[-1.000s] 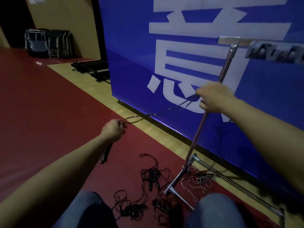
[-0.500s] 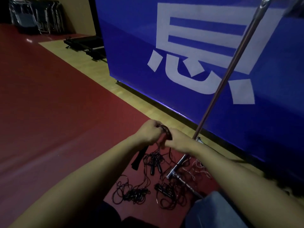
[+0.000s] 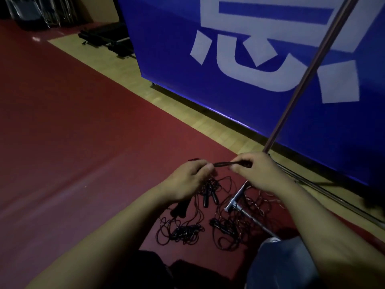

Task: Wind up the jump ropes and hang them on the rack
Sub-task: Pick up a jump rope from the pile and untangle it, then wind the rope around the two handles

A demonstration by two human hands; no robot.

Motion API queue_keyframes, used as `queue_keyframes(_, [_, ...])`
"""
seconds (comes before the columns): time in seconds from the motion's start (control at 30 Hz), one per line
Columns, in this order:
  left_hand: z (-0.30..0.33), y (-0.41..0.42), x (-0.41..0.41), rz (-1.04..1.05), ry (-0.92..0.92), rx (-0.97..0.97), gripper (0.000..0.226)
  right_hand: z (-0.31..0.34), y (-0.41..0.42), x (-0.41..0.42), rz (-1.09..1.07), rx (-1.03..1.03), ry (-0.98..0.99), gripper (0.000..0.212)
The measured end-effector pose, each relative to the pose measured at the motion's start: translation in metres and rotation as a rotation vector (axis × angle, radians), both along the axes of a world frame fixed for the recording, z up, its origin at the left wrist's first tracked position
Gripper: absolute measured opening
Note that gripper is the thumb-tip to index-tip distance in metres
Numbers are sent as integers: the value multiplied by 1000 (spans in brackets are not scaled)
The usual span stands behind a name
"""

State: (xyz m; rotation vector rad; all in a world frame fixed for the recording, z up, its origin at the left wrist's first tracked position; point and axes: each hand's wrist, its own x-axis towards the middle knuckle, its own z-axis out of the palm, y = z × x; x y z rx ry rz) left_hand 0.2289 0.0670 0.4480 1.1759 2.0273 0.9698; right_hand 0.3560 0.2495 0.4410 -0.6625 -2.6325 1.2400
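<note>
Both hands meet in front of me over the red floor. My left hand (image 3: 187,180) grips a jump rope (image 3: 224,163), whose black handles hang out below the palm. My right hand (image 3: 258,174) pinches a short bunched stretch of that rope's cord, held taut between the two hands. Several more black jump ropes (image 3: 183,231) lie tangled on the floor beneath, and a pale one lies by the rack's foot. The metal rack's pole (image 3: 308,74) rises slanting to the upper right from its base (image 3: 235,202); its top is out of view.
A big blue banner board (image 3: 170,59) with white lettering stands behind the rack along a strip of wooden floor. Dark equipment (image 3: 108,38) and stacked chairs (image 3: 31,9) are at the far left back. My knees (image 3: 281,265) are at the bottom edge.
My hands were spread wide a second ago, stretching the cord. They came together low in front of me and now hold a short stretch of cord between them. The view tilted downward.
</note>
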Motion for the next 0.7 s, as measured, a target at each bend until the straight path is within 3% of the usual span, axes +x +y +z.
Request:
queue_keyframes(0.13, [0,-1,-4,-103,-338,-50,32,1,16,4,54,-142,-87,20])
queue_keyframes(0.2, [3,-2,-8,-174,-415,-129,27,3,19,8,64,-152,-118,25])
queue_keyframes(0.37, [-11,-3,-3,-300,-51,-482,25,0,16,9,79,-59,-152,11])
queue_keyframes(0.43, [-16,-1,3,-250,-23,-566,26,1,7,7,46,-3,-105,8])
queue_keyframes(0.6, [-19,0,-3,-66,28,-593,26,9,-15,3,-83,31,75,14])
queue_keyframes(0.7, [-17,0,-11,200,125,-435,17,13,-25,2,-97,5,86,17])
